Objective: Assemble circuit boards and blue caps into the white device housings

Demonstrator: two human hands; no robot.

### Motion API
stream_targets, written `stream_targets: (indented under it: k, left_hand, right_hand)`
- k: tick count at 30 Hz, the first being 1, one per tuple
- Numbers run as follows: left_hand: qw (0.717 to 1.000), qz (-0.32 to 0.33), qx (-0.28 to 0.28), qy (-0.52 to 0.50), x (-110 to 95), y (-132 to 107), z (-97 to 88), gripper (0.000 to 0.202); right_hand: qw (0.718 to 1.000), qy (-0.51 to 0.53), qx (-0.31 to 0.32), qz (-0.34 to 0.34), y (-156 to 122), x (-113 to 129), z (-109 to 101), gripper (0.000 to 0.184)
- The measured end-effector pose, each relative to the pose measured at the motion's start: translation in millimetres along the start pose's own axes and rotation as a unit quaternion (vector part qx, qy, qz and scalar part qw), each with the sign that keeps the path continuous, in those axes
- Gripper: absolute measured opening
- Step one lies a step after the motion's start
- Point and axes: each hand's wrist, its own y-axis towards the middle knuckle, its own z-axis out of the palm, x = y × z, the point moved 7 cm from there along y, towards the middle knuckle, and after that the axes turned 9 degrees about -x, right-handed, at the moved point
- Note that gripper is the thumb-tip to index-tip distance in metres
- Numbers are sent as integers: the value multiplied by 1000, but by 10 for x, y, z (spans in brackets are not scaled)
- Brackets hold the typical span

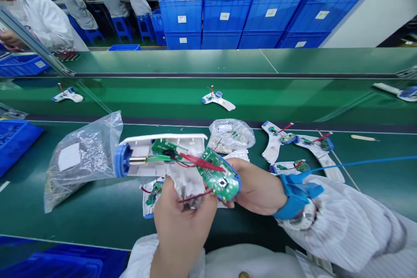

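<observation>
A white plastic housing (192, 182), shaped like a thermometer gun, is held up over the bench between my hands. A blue ring (122, 160) caps its left end, with a metal cylinder (138, 160) behind it. Green and red wires run to a green circuit board (221, 178) with a blue edge. My left hand (184, 221) is closed around the lower part of the housing, thumb on top. My right hand (254, 186) grips the right side by the circuit board; its fingertips are mostly hidden behind. A blue wrist strap (295, 197) with a cord circles my right wrist.
Plastic bags of small parts (78, 173) (231, 134) lie on the bench. Several similar housings (312, 147) rest to the right, and one assembly (151, 197) is under my hands. Beyond runs a green belt (146, 100) carrying housings. Blue crates (224, 13) and co-workers stand behind.
</observation>
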Motion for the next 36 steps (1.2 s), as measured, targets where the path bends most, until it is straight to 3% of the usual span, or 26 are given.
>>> stream_targets:
  k: [2,5,7,9,11,13,15,20,25,36]
  left_hand:
    - [999,-18,29,-10,22,39,52,27]
    - [992,-58,106,-47,55,87,176,34]
    - [974,-103,176,-105,70,76,279,39]
    - [953,-129,230,-146,57,46,345,42]
    - [945,-129,268,-139,37,15,365,42]
    - [941,-117,295,-114,17,-14,359,43]
    - [941,-105,305,-101,-2,-30,338,45]
    - [954,-89,269,-98,-30,-28,299,56]
    - [971,-63,213,-86,-64,-19,286,59]
    - [963,0,269,-28,-75,-45,317,62]
  right_hand:
    - [999,-33,-24,-29,-1,97,-59,15]
    - [975,-160,-45,-148,-90,426,-79,10]
    - [925,-288,-26,-245,-204,648,13,9]
    - [858,-405,14,-315,-308,769,148,12]
    - [807,-478,44,-343,-353,799,240,15]
    - [787,-513,56,-337,-337,789,271,17]
    - [780,-531,62,-325,-304,780,277,18]
    - [750,-576,84,-313,-260,789,291,18]
    - [748,-579,92,-310,-245,812,315,19]
    - [759,-591,3,-274,-191,838,218,18]
